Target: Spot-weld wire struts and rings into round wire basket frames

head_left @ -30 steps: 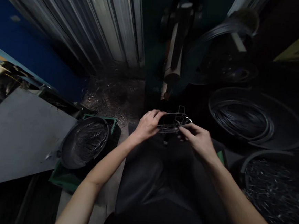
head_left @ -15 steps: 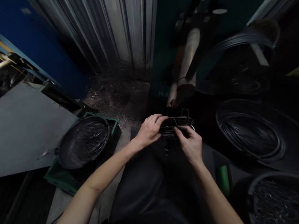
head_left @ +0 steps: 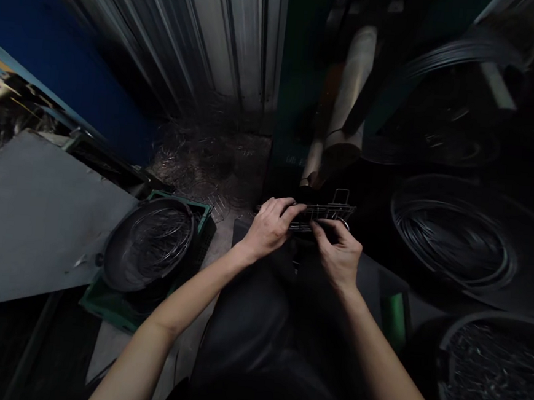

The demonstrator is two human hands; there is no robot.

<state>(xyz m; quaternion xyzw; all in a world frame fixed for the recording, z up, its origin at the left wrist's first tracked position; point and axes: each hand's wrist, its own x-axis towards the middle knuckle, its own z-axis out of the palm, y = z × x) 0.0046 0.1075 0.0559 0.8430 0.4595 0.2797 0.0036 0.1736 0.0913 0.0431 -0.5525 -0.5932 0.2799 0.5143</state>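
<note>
Nearest the camera, two bare forearms reach forward over the person's dark-clad lap; the left hand (head_left: pixel 267 228) and the right hand (head_left: pixel 339 255) meet at a small wire frame (head_left: pixel 321 213) held out in front of the knees, lying roughly flat between the two; the left grip is closed on the frame's left end, fingers curled over the top wires and thumb beneath; the right grip pinches the frame's near edge toward its right end, fingertips together on the wire. A small upright loop of wire stands up from the frame's far side.

To the left, low down, a dark round pan (head_left: pixel 147 246) holding thin wire rings sits in a green crate (head_left: pixel 114 311); just beside it a grey slab (head_left: pixel 34 219) slopes away to the left edge. To the right, near the right forearm, a green cylinder (head_left: pixel 394 312) stands by the thigh; at the lower right corner a dark tub (head_left: pixel 494 372) is filled with short glinting wire pieces.

Farther off on the right lies a large coil of dark wire (head_left: pixel 453 236); beyond the hands, a tangle of loose wire scrap (head_left: pixel 204 170) covers the floor; a pale cylinder (head_left: pixel 349 89) rises behind the frame; corrugated metal sheeting (head_left: pixel 205 41) and a blue wall (head_left: pixel 51 53) close the back.
</note>
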